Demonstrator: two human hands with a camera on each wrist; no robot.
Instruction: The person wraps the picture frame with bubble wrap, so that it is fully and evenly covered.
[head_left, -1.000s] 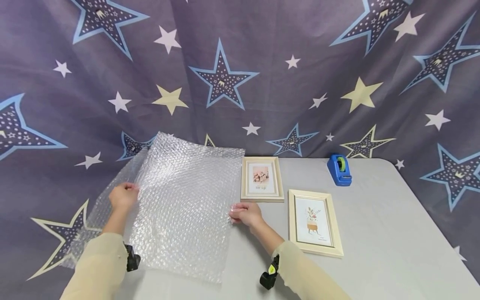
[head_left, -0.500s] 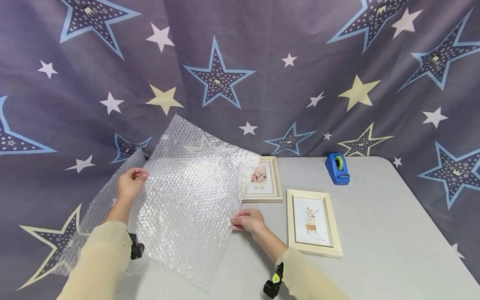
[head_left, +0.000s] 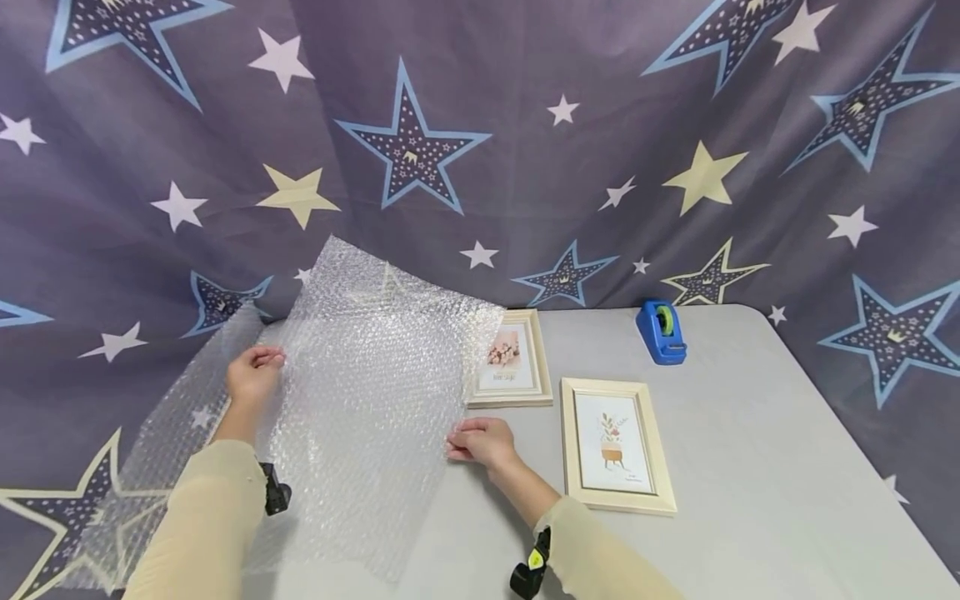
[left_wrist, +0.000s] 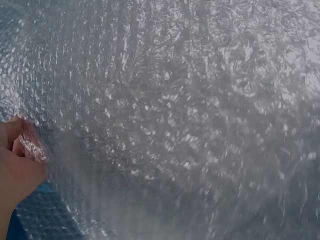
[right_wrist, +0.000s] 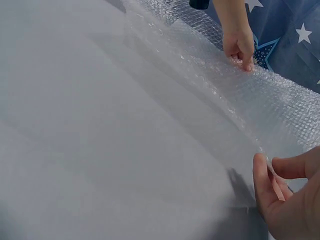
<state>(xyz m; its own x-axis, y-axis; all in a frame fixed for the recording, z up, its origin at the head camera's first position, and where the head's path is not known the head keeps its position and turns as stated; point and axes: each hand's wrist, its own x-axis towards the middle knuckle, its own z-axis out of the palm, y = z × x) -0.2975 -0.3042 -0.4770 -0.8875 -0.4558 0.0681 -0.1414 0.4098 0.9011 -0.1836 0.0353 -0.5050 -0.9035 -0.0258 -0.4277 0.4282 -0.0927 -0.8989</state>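
Note:
A clear sheet of bubble wrap [head_left: 367, 400] stands slanted over the left part of the table, its top edge against the curtain. My left hand [head_left: 255, 375] pinches it at the left, where a second flap trails down past the table's side. At the right edge of the sheet, my right hand [head_left: 483, 442] holds it between thumb and fingers; the right wrist view shows that grip [right_wrist: 287, 192] close up. Behind the sheet's upper right corner, a cream picture frame [head_left: 536, 358] with a flower print is partly covered. Another cream picture frame [head_left: 660, 467], with a plant print, lies right of my right hand.
A blue tape dispenser [head_left: 662, 333] with green tape stands at the back right of the white table [head_left: 750, 467]. A dark star-patterned curtain [head_left: 517, 183] hangs right behind the table and down its left side.
The bubble wrap has been lifted and tilted, its upper right corner now overlapping the flower-print frame. My left hand has moved up slightly. The head view has shifted a little rightward.

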